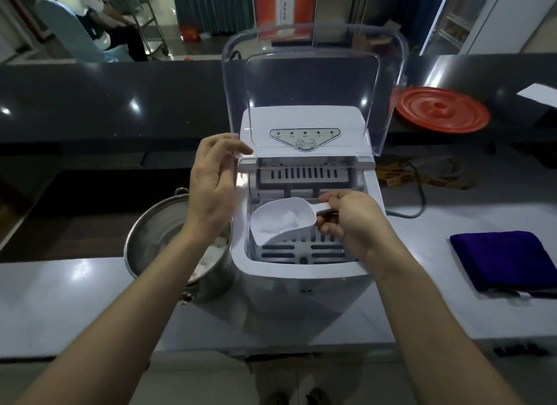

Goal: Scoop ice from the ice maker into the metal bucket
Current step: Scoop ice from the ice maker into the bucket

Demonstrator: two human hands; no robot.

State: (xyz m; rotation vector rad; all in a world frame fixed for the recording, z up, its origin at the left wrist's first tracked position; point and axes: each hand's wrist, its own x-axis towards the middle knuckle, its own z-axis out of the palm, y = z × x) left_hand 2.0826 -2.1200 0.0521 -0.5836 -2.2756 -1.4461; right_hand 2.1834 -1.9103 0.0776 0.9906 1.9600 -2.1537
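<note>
A white ice maker (pixel 304 281) stands on the counter with its clear lid (pixel 313 73) raised. My right hand (pixel 349 220) pinches the handle of a white plastic scoop (pixel 280 223), which hangs inside the ice basket with a few pieces of ice in its bowl. My left hand (pixel 211 181) hovers at the machine's left edge, fingers relaxed, its fingertips at the lower left corner of the lid. The metal bucket (pixel 150 239) sits to the left of the machine, partly hidden by my left forearm, with some ice showing inside.
A folded dark blue cloth (pixel 506 263) lies on the counter at the right. A red round lid (pixel 440 109) rests on the dark raised ledge behind. A power cord (pixel 419 199) runs off the machine's right side. A seated person is at the far left.
</note>
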